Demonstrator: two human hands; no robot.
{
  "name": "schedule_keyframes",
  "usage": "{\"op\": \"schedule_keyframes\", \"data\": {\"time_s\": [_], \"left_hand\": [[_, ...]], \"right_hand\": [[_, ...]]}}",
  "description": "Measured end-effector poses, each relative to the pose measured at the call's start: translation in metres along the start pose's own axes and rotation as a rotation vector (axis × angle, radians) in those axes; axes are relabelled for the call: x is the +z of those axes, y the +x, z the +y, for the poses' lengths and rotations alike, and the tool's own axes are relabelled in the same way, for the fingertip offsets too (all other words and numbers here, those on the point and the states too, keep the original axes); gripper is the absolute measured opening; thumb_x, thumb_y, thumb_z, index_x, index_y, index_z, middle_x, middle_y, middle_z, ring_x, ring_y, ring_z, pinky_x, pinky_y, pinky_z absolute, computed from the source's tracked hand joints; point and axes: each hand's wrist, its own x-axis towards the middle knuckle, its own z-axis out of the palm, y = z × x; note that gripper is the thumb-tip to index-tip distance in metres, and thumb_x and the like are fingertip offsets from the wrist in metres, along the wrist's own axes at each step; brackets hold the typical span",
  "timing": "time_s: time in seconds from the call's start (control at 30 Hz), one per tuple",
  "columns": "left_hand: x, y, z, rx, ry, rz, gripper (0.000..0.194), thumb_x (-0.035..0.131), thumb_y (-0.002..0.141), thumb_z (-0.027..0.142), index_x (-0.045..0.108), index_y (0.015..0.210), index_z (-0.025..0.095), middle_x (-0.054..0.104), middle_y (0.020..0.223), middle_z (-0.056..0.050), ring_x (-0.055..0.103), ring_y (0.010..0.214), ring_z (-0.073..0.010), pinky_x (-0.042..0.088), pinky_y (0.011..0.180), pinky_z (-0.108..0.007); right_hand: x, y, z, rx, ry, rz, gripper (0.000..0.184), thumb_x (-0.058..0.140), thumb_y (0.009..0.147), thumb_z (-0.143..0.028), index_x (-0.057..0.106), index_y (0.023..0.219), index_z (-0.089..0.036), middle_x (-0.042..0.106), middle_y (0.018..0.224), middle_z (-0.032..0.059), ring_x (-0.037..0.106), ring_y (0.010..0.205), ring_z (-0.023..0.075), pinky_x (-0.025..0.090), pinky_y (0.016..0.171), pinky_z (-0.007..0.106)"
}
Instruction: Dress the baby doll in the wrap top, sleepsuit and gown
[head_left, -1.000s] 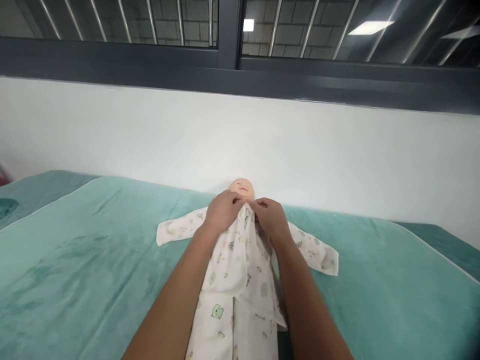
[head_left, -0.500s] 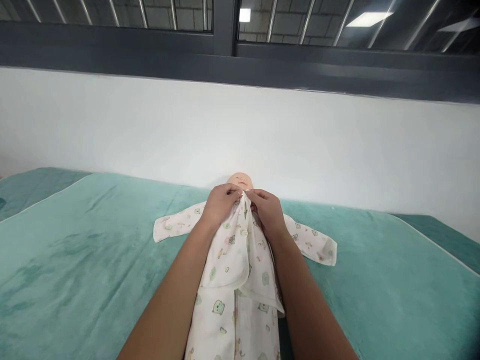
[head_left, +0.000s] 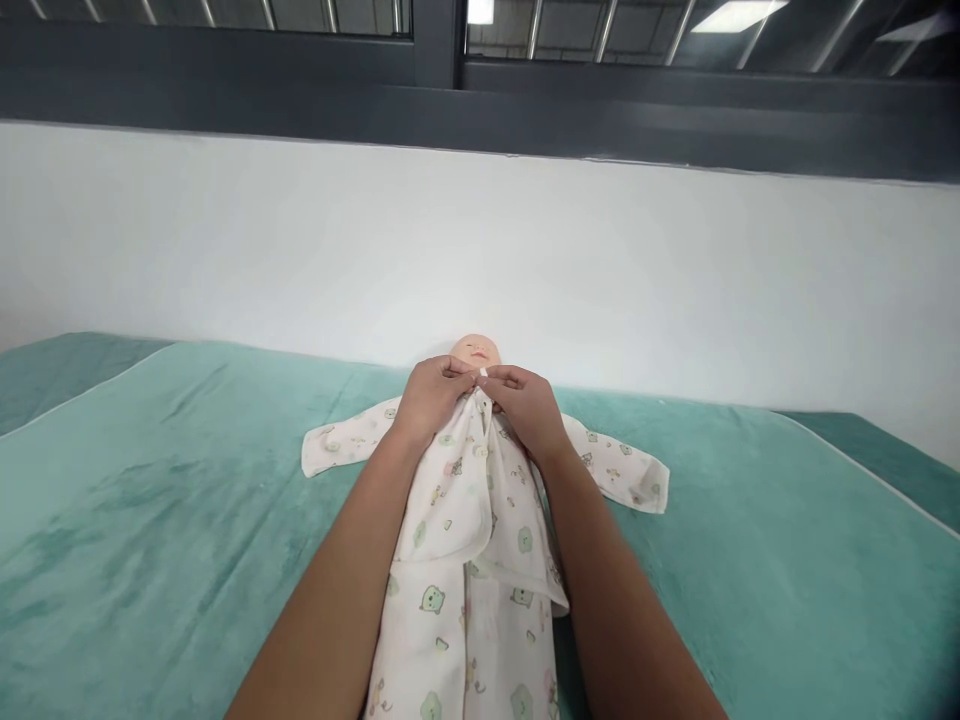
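A baby doll (head_left: 475,348) lies on its back, its head by the wall. It wears a white baby shirt (head_left: 450,500) printed with small animals, sleeves spread to both sides. White printed trousers (head_left: 427,640) show below the shirt's hem. At the collar, just under the doll's chin, my left hand (head_left: 433,395) pinches one front edge of the shirt. My right hand (head_left: 527,402) is closed on the other edge, its fingertips meeting the left ones. A bit of white cloth sticks up between the fingers; any fastener there is hidden.
A green plush cover (head_left: 187,520) spreads under the doll, with some creases at the left. Behind it rises a white wall (head_left: 480,240), topped by a dark window frame (head_left: 300,85) with metal bars beyond the glass.
The two hands have drawn closer together at the collar, lifting the shirt's front edges until the fingertips meet. The whole view has tilted down slightly.
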Motion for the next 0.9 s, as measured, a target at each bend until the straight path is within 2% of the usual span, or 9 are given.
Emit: {"op": "schedule_keyframes", "data": {"time_s": [0.17, 0.3, 0.4, 0.53, 0.73, 0.9], "left_hand": [[-0.001, -0.001, 0.001, 0.002, 0.072, -0.008, 0.027, 0.07, 0.067, 0.041, 0.062, 0.07, 0.016, 0.067, 0.07, -0.001, 0.059, 0.064, -0.0137, 0.043, 0.062, -0.025], [0.001, -0.001, 0.001, -0.007, 0.111, 0.01, 0.023, 0.071, 0.063, 0.031, 0.061, 0.078, 0.017, 0.066, 0.072, -0.001, 0.06, 0.065, -0.0139, 0.043, 0.06, -0.024], [0.001, -0.002, 0.0, -0.008, 0.088, 0.023, 0.02, 0.064, 0.063, 0.022, 0.061, 0.082, 0.018, 0.063, 0.067, 0.002, 0.056, 0.06, -0.0118, 0.04, 0.055, -0.022], [0.001, -0.004, 0.003, -0.041, 0.014, 0.008, 0.023, 0.062, 0.062, 0.018, 0.06, 0.085, 0.018, 0.058, 0.062, 0.004, 0.052, 0.055, -0.0102, 0.038, 0.053, -0.021], [0.002, -0.002, 0.002, -0.046, -0.014, -0.034, 0.025, 0.06, 0.061, 0.013, 0.062, 0.086, 0.017, 0.063, 0.068, 0.001, 0.058, 0.063, -0.0133, 0.043, 0.059, -0.024], [0.002, 0.003, -0.004, 0.093, 0.268, 0.007, 0.015, 0.057, 0.069, 0.019, 0.066, 0.082, 0.018, 0.068, 0.078, -0.001, 0.06, 0.07, -0.0141, 0.045, 0.068, -0.026]], "right_hand": [[0.001, -0.001, -0.006, -0.073, -0.248, -0.022, 0.023, 0.061, 0.072, -0.038, 0.065, 0.087, -0.021, 0.062, 0.07, -0.0018, 0.055, 0.066, 0.0148, 0.043, 0.062, 0.026], [0.005, -0.004, -0.011, -0.083, -0.302, -0.03, 0.023, 0.061, 0.071, -0.035, 0.062, 0.091, -0.023, 0.061, 0.071, -0.0037, 0.056, 0.068, 0.0148, 0.042, 0.062, 0.026], [0.004, -0.005, -0.012, -0.047, -0.243, -0.074, 0.031, 0.063, 0.07, -0.034, 0.061, 0.1, -0.024, 0.062, 0.073, -0.0035, 0.057, 0.071, 0.0153, 0.044, 0.065, 0.027], [-0.002, -0.003, -0.007, 0.008, -0.08, -0.131, 0.041, 0.067, 0.069, -0.035, 0.059, 0.107, -0.022, 0.062, 0.076, -0.0025, 0.057, 0.071, 0.0145, 0.044, 0.065, 0.026], [-0.005, 0.005, 0.005, 0.063, 0.177, -0.102, 0.022, 0.064, 0.07, -0.027, 0.06, 0.09, -0.019, 0.053, 0.059, -0.0047, 0.047, 0.054, 0.0098, 0.038, 0.052, 0.023], [-0.003, 0.01, 0.012, 0.081, 0.219, -0.055, 0.016, 0.063, 0.068, -0.024, 0.059, 0.083, -0.019, 0.054, 0.056, -0.0039, 0.047, 0.051, 0.0098, 0.038, 0.05, 0.023]]}}
